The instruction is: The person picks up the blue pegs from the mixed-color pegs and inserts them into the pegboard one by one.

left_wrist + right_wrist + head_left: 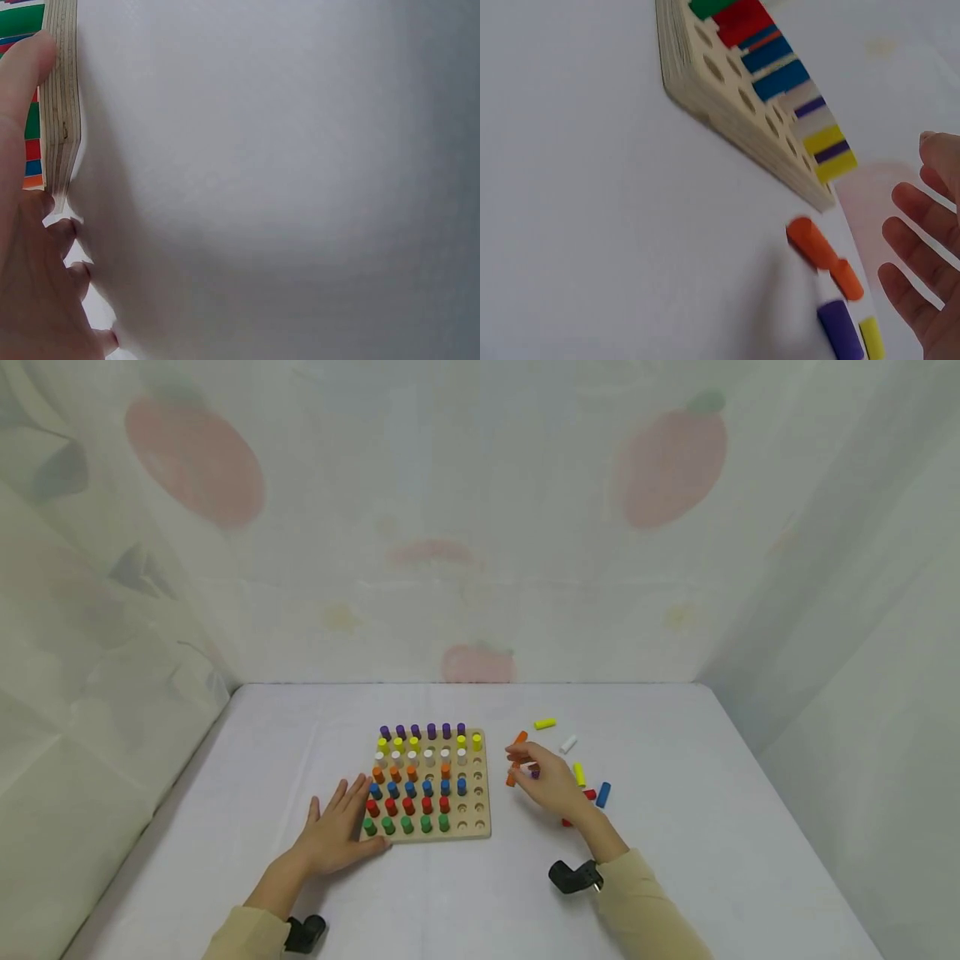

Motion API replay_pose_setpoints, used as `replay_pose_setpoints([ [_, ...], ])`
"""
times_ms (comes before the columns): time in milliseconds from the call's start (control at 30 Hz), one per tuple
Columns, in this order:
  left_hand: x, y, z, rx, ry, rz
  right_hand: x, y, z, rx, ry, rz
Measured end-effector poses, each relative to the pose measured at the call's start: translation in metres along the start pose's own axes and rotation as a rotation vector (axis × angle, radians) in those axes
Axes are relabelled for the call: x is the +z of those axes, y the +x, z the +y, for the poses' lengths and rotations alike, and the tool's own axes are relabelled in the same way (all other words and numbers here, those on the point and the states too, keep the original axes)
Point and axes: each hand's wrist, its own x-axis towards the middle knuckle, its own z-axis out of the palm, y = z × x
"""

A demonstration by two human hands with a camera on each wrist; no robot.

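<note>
A wooden pegboard (480,834) lies flat on the table, with rows of purple, yellow, white, orange, blue, red and green pegs standing in its holes. My left hand (330,839) rests at its near left corner: the thumb touches the front edge, and the fingers lie spread along the left side. In the left wrist view the thumb presses on the board's layered edge (60,97). To the right of the board, my right hand (553,787) hovers over loose pegs with fingers apart, holding nothing. Below it lie an orange peg (811,242) and a purple peg (840,330).
Around the right hand lie a second orange peg (521,737), yellow pegs (545,724), a white peg (568,744), a blue peg (603,795) and red pegs (590,794). Unfilled holes show mostly along the board's right side. Pale fabric (480,610) hangs behind the table.
</note>
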Motion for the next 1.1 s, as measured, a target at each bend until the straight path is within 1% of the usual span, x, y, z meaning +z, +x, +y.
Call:
replay_pose_setpoints([
  [133, 0.002, 0.0, -0.002, -0.005, -0.002, -0.005, -0.013, -0.006, 0.011, -0.017, -0.011, 0.016],
  [300, 0.004, 0.001, -0.005, -0.008, 0.006, -0.007, -0.031, -0.013, 0.02, -0.001, -0.049, 0.019],
  [500, 0.004, 0.001, -0.004, -0.006, 0.004, -0.006, -0.047, -0.023, 0.028, 0.076, -0.094, -0.043],
  [600, 0.003, 0.001, -0.004, -0.001, -0.005, 0.004, -0.054, -0.028, 0.031, 0.105, -0.118, -0.054],
  [733, 0.003, 0.0, -0.003, 0.002, -0.011, 0.008, -0.063, -0.035, 0.039, 0.085, -0.166, -0.032],
  [867, 0.004, 0.0, -0.004, -0.005, -0.003, -0.008, -0.071, -0.041, 0.047, 0.083, -0.191, -0.011],
  [967, 0.005, 0.0, -0.004, -0.006, -0.003, -0.007, -0.076, -0.046, 0.052, 0.11, -0.207, -0.025],
  [1100, 0.005, 0.001, -0.004, -0.01, -0.002, -0.009, -0.079, -0.052, 0.056, 0.134, -0.26, -0.051],
])
